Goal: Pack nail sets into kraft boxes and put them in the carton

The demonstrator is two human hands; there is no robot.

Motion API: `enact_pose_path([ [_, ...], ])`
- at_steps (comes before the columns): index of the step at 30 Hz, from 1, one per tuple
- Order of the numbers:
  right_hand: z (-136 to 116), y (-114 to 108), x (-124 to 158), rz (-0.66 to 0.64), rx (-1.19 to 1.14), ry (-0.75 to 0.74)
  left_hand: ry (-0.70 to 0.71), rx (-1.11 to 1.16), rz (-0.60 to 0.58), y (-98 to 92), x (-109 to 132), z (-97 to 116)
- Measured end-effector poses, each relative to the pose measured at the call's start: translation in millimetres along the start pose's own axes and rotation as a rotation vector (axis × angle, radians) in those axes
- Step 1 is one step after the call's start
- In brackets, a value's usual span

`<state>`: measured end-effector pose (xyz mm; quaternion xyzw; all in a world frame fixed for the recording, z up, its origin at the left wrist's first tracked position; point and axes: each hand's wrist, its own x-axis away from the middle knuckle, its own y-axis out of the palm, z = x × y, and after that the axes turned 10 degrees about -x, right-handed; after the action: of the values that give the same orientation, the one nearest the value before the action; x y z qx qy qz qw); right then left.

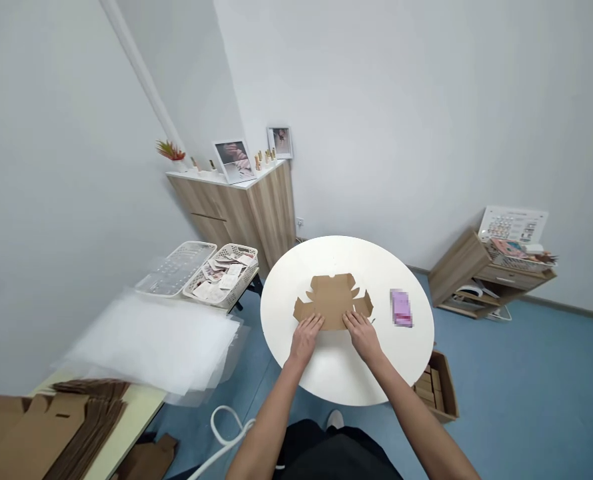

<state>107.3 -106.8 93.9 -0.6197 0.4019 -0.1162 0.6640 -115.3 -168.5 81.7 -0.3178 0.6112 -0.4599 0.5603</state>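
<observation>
A flat brown cardboard box blank lies unfolded on the round white table. My left hand rests flat on its near left edge with fingers stretched out. My right hand lies flat on its near right edge, fingers also extended. Neither hand holds anything. A small purple item, blurred, lies on the table to the right of the blank, apart from both hands.
A stack of flat cardboard blanks and clear plastic sheets sit on a side table at left, with white baskets of packets behind. An open carton stands on the blue floor at right. Wooden cabinets line the walls.
</observation>
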Motion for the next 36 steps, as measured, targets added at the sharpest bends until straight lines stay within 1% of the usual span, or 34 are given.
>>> enact_pose_path([
  [3,-2.0,35.5,40.8,-0.089,-0.015,0.095,0.087,0.018,-0.097,34.0,16.7,5.0],
  [5,-8.8,55.2,62.4,-0.167,-0.036,0.136,0.113,0.018,-0.147,49.8,32.5,5.8],
  [8,-21.0,75.9,81.9,-0.260,-0.063,0.178,0.162,-0.001,-0.205,64.4,55.2,2.9],
  [12,-35.0,88.1,89.9,-0.364,-0.108,0.212,0.207,-0.049,-0.268,74.2,73.1,-5.9],
  [15,-42.3,85.6,87.6,-0.417,-0.154,0.239,0.213,-0.057,-0.307,77.8,77.8,-12.0],
  [18,-44.1,72.5,75.9,-0.472,-0.221,0.270,0.218,-0.035,-0.340,75.8,75.3,-16.5],
  [21,-38.4,53.7,54.6,-0.569,-0.335,0.310,0.234,-0.002,-0.375,67.9,64.0,-19.2],
  [24,-28.4,39.2,31.5,-0.686,-0.412,0.453,0.239,0.004,-0.400,59.3,45.9,-18.2],
  [27,-21.1,35.2,15.5,-0.708,-0.427,0.513,0.216,-0.009,-0.435,56.7,28.0,-9.5],
  [30,-19.8,38.7,8.4,-0.702,-0.435,0.527,0.208,0.047,-0.449,62.1,17.9,6.5],
  [33,-21.4,43.2,6.9,-0.692,-0.450,0.539,0.193,0.200,-0.410,71.6,17.5,22.2],
  [36,-18.4,46.0,5.9,-0.692,-0.478,0.548,0.130,0.296,-0.384,79.0,22.0,29.8],
])
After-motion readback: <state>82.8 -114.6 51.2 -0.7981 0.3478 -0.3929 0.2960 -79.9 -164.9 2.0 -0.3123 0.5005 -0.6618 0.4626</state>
